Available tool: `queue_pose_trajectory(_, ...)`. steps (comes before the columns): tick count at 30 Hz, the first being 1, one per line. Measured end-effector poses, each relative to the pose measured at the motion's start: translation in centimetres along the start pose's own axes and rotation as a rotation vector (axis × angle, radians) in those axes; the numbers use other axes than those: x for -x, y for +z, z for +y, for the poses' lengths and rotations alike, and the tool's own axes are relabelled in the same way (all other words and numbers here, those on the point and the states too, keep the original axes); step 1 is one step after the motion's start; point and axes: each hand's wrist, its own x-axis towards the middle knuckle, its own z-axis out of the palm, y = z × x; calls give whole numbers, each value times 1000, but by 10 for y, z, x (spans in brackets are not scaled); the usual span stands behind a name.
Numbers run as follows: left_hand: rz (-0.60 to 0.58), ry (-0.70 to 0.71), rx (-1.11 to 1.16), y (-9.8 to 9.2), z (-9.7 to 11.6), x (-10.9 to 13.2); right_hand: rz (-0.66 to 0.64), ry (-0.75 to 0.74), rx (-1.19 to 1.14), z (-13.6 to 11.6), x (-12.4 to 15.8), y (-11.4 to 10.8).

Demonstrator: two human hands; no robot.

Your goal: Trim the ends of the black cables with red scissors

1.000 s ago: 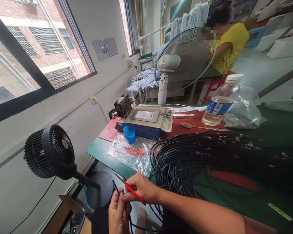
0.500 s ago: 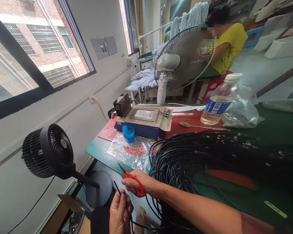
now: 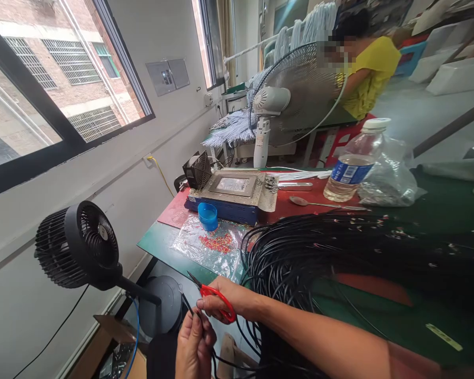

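Note:
Red-handled scissors (image 3: 224,302) are held in my right hand (image 3: 221,299), their dark pointed blades aimed up and left. Just below and to the left, my left hand (image 3: 195,339) pinches a black cable (image 3: 187,303), whose thin stripped wire ends stick up above the fingers. My right thumb is close to the tip of my left fingers; whether they touch is hard to tell. From my left hand the cable runs down and right towards a large bundle of black cables (image 3: 276,268) on the table.
A plastic sheet with small red and yellow pieces (image 3: 217,243), a blue cup (image 3: 208,217) and a blue-sided metal device (image 3: 225,208) lie ahead. A bottle (image 3: 349,163) stands right. A black fan (image 3: 79,245) is left. Beyond the white fan (image 3: 272,101) sits a person in yellow (image 3: 373,68).
The scissors and my right hand have shifted very slightly, with the blade tips a little further left and up. My left hand keeps its hold on the cable, moved slightly left.

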Motion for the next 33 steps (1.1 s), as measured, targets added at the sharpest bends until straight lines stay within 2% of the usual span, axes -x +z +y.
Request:
queue_pose_trajectory(2, -6, -25, 19, -1, 1, 0, 40, -26, 79, 2, -1, 0)
queue_pose_trajectory(4, 12, -79, 70, -2, 4, 1, 136, -117, 223, 4, -1, 1)
queue_pose_trajectory(7, 25, -181, 191, 0, 12, 5, 253, -412, 631, 8, -2, 2)
queue_pose_trajectory(9, 12, -232, 264, 3, 18, 7, 233, -651, 963, 10, -1, 4)
queue_pose_trajectory(11, -32, -274, 312, 7, 23, 9, 154, -849, 1216, 11, 1, 7)
queue_pose_trajectory(13, -93, -315, 356, 11, 26, 11, 96, -997, 1353, 11, 4, 10)
queue_pose_trajectory(15, -139, -342, 408, 13, 26, 13, 81, -1078, 1419, 9, 8, 14)
queue_pose_trajectory(17, -140, -348, 447, 11, 25, 14, 72, -1108, 1456, 7, 11, 18)
queue_pose_trajectory(23, -22, -299, 431, 0, 17, 18, -40, -1137, 1461, 9, 14, 22)
queue_pose_trajectory(25, -13, -297, 433, -6, 15, 17, -28, -1133, 1442, 12, 14, 22)
queue_pose_trajectory(27, 24, -274, 406, -15, 13, 14, 64, -1119, 1407, 13, 15, 21)
queue_pose_trajectory(29, 104, -228, 357, -27, 11, 8, 224, -1094, 1342, 7, 15, 17)
queue_pose_trajectory(33, 317, -221, 248, -50, 9, -14, 624, -939, 1125, -33, 10, -6)
